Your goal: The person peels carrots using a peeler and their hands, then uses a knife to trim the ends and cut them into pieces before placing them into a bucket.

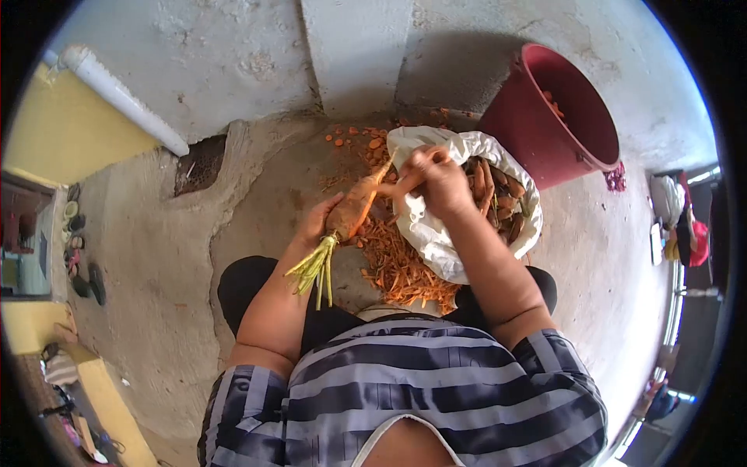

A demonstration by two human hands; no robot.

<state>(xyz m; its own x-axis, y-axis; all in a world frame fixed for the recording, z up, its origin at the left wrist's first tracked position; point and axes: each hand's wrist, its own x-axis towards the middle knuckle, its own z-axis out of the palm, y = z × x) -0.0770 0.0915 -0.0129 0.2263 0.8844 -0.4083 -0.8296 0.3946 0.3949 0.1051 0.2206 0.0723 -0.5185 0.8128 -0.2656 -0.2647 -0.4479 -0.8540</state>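
Note:
My left hand (317, 221) is wrapped around a large carrot (352, 207) whose cut green stems hang toward me and whose thin tip points away. Close to the carrot's far half is my right hand (442, 185), its fingers curled and smeared by motion. Whatever it grips is too blurred to name. Under the right forearm stands a white sack (424, 237) with its rim rolled down, holding several unpeeled carrots (486, 191). Orange peelings (401, 265) are heaped on the floor between my knees and the sack.
A dark red bucket (510, 117) with some orange pieces inside leans behind the sack by the wall. Carrot slices (375, 143) lie scattered near the wall's foot. A floor drain (201, 165) is at the left, below a white pipe (124, 97). Shoes (96, 284) line the left side.

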